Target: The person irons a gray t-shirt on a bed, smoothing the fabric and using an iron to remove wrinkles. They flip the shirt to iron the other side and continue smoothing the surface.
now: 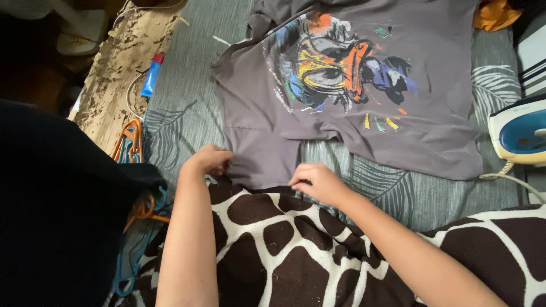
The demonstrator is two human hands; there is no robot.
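A grey T-shirt with a colourful printed picture lies spread on a grey-green leaf-patterned cover. One sleeve points toward me. My left hand is closed on the left edge of that sleeve. My right hand pinches the sleeve's hem at its right corner. Both hands sit just above a brown and white giraffe-patterned blanket that covers the near part of the view.
A white and blue iron with its cord rests at the right edge. Orange and blue hangers lie at the left by a dark cloth. A blue tube lies on a worn wooden ledge. An orange cloth is at the top right.
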